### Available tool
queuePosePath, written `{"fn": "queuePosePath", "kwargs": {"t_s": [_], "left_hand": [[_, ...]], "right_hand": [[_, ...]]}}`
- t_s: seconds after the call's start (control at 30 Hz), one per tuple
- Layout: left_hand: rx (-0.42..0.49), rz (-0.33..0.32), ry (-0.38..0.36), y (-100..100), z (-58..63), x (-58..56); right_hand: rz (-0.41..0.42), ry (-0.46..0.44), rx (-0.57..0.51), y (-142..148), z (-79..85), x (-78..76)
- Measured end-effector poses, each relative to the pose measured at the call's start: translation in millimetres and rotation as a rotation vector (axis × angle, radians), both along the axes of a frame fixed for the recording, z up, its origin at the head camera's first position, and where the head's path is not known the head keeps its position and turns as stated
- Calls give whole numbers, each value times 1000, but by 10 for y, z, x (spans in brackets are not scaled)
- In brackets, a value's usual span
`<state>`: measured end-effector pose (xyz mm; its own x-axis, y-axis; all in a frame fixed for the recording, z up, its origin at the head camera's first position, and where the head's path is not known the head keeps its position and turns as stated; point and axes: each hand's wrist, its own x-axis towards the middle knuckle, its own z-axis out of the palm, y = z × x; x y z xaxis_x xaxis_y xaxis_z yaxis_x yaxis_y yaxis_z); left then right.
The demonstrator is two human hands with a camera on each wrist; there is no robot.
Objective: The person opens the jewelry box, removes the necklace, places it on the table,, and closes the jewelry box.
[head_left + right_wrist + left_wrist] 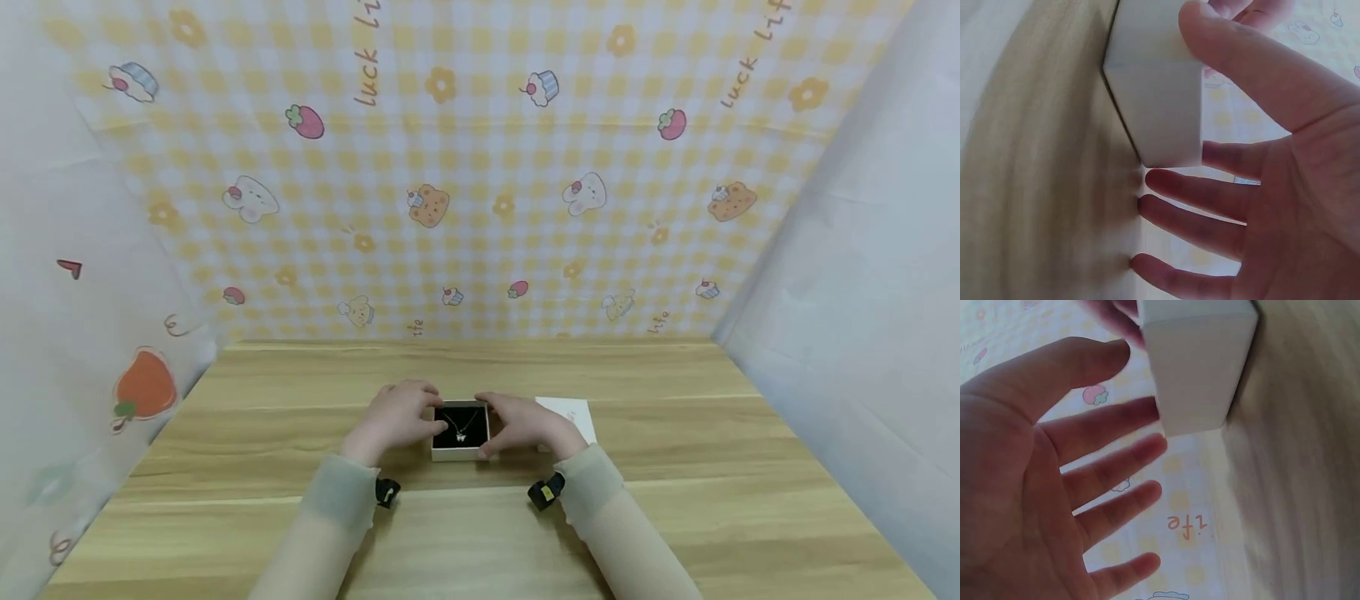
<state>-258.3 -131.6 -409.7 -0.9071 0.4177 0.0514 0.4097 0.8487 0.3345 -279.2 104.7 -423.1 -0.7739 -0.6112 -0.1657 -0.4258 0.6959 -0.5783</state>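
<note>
A small white jewelry box (455, 456) with a black insert sits uncovered on the table. On the insert lies a fine silver necklace (461, 436) with a small pendant. My right hand (521, 422) grips the box's right end, thumb at the front corner and index finger at the back. My left hand (397, 417) is at the left end with fingers spread; its thumb (1107, 362) points over the box edge and its index fingertip reaches behind the box wall (1194, 375). In the right wrist view the other right fingers (1191, 228) extend beside the box.
A white box lid (573, 410) with faint lettering lies to the right, partly behind my right wrist. The wooden table (480, 533) ends at a yellow checked backdrop (480, 167), with pale cloth at both sides.
</note>
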Motion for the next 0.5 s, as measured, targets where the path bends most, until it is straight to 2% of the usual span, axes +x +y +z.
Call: {"fn": "queuePosePath", "kwargs": {"t_s": [0.17,0.5], "left_hand": [[-57,29,-2,25,-7,-1],[-93,10,-49,121,-47,35]], "right_hand": [[-15,48,21,-28,-8,-26],[-16,76,17,1,-33,-32]]}}
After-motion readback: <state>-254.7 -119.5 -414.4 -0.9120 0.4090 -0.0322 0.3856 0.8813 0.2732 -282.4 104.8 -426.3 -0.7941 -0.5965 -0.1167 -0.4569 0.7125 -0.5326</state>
